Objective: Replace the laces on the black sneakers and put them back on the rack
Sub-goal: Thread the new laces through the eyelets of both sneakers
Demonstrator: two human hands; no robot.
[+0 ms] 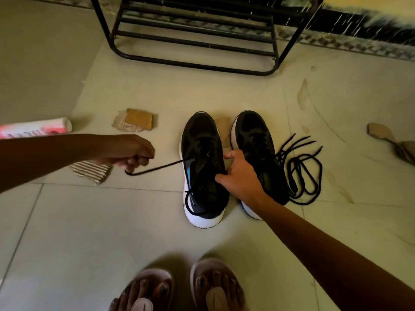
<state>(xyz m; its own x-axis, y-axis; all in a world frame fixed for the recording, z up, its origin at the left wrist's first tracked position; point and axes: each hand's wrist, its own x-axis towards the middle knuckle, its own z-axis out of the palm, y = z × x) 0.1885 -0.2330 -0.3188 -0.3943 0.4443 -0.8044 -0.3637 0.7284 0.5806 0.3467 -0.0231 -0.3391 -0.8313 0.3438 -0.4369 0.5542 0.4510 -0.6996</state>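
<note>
Left of sneaker [202, 158], lace [161, 166] in left grip [128, 151]

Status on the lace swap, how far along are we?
Done: pair is off the rack, on the floor. In hand: left hand pulls a lace threaded in the left sneaker; right hand grips that sneaker. Loose laces lie beside the right sneaker. Left: finish lacing, rack both.

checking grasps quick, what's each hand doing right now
Left hand: pinching the black lace threaded in the sneaker.
Right hand: gripping that sneaker's side.
</note>
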